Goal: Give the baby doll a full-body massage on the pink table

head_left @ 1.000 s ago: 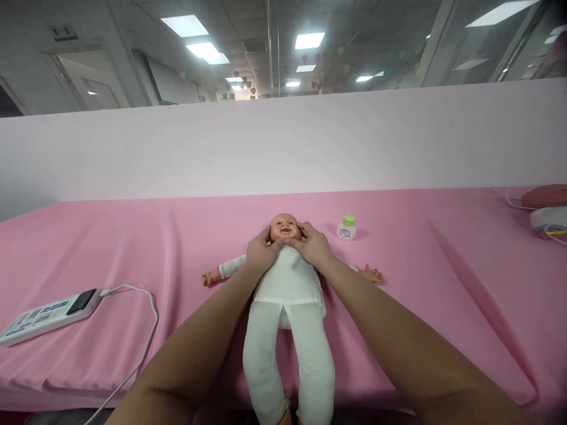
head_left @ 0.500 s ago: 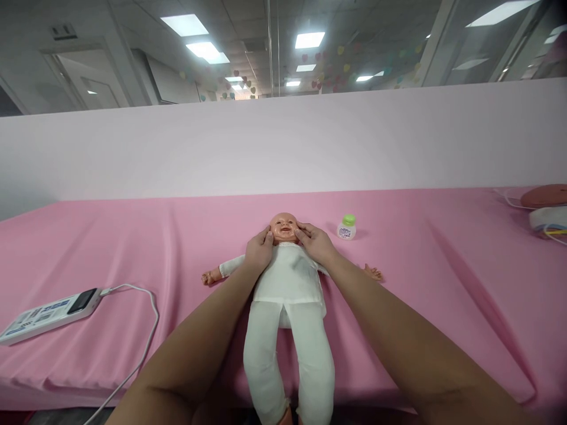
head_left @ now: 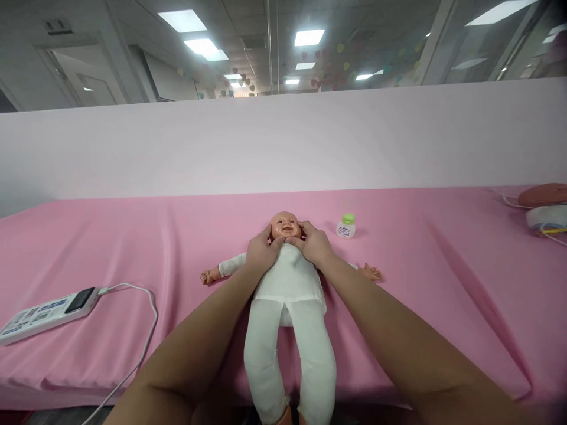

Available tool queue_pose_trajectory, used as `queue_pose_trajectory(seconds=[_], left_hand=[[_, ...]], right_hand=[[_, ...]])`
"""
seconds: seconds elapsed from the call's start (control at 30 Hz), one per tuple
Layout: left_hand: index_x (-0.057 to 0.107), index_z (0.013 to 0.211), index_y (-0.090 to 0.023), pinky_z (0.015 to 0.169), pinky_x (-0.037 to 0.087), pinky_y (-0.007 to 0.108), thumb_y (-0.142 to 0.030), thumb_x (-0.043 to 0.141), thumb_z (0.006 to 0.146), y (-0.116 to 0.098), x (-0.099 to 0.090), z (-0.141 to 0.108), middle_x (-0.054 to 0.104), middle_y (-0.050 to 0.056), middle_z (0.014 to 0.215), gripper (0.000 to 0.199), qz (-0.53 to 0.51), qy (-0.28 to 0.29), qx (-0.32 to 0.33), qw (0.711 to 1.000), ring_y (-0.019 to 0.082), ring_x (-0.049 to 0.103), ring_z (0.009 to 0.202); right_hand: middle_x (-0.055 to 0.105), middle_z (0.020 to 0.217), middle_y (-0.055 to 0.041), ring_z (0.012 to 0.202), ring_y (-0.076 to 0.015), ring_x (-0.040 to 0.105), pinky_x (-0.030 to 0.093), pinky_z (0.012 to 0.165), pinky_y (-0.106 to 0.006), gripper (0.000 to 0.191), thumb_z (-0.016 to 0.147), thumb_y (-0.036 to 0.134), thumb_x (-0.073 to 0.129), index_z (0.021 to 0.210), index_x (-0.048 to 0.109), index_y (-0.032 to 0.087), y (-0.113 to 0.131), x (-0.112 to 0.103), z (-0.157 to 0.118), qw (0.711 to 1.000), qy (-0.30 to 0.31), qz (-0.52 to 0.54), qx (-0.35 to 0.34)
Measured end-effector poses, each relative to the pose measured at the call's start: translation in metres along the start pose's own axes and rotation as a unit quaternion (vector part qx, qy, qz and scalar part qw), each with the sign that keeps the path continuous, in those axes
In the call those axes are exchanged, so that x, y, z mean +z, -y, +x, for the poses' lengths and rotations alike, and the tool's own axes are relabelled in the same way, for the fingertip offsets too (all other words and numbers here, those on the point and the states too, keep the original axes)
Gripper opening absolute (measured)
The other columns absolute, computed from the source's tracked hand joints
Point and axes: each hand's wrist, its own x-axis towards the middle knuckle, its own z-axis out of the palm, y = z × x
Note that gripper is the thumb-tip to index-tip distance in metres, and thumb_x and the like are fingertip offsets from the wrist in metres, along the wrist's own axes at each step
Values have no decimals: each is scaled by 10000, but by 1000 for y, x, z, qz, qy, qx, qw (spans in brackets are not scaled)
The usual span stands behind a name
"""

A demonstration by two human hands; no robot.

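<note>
A baby doll in white clothes lies on its back, head away from me and arms spread. My left hand cups the left side of the doll's head, its thumb at the chin. On the other side my right hand holds the head in the same way, thumb also at the chin. The two thumb tips nearly meet below the mouth. Both hands' fingertips are partly hidden beside the head.
A small bottle with a green cap stands right of the head. At the left lies a white power strip with a cable. Brown and white items lie at the far right. A white wall rises behind the pink sheet.
Both thumbs have moved from the doll's cheeks down and inward to its chin. The fingers remain at the sides of the head.
</note>
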Motion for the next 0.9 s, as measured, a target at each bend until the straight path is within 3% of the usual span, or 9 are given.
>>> queue_pose_trajectory(seconds=[0.27, 0.43, 0.57, 0.73, 0.8, 0.9], left_hand=[[523, 1545, -183, 1079, 489, 388, -448, 559, 1006, 7, 2, 6, 671, 133, 1425, 601, -6, 0, 8, 1000, 289, 656, 1278], [568, 1509, -162, 1201, 388, 373, -380, 442, 1055, 10, 1, 7, 585, 119, 1520, 519, -24, -7, 12, 1000, 254, 540, 1432], [609, 1467, -158, 1202, 390, 383, -371, 397, 1066, 11, -1, 8, 597, 122, 1507, 501, -32, -12, 13, 999, 250, 543, 1430], [639, 1435, -198, 1191, 406, 417, -414, 405, 1064, 9, -5, 6, 615, 113, 1492, 488, -8, -4, 19, 1000, 276, 560, 1413], [636, 1436, -191, 1195, 402, 426, -423, 406, 1063, 4, -11, 2, 615, 116, 1492, 496, 0, -11, 10, 1000, 284, 553, 1419], [608, 1462, -170, 1208, 385, 420, -433, 427, 1054, -11, -26, -9, 594, 117, 1518, 519, -4, -45, 14, 999, 280, 526, 1440]], right_hand=[[705, 1381, -43, 1251, -264, 670, 507, 1101, -459, 498, 909, 405, 721, 1388, 653, 286, -13, -10, 5, 990, 46, 136, -7], [652, 1457, -31, 1357, -272, 607, 425, 1195, -460, 468, 982, 432, 633, 1424, 650, 282, -13, -14, 5, 993, 52, 98, -25], [628, 1483, -28, 1397, -273, 574, 415, 1201, -460, 481, 1012, 463, 581, 1457, 623, 287, -13, -16, 2, 996, 49, 64, -39], [698, 1394, -43, 1244, -293, 678, 518, 1065, -444, 524, 975, 493, 633, 1467, 611, 317, -5, -21, -5, 997, 58, 31, -43], [760, 1270, -50, 1098, -286, 731, 561, 945, -411, 443, 954, 475, 660, 1364, 693, 310, -2, -30, -7, 998, 50, 1, -40], [803, 1041, -54, 927, -261, 739, 556, 813, -372, 256, 959, 423, 635, 1103, 786, 275, -3, -53, -7, 996, -21, -79, -26]])
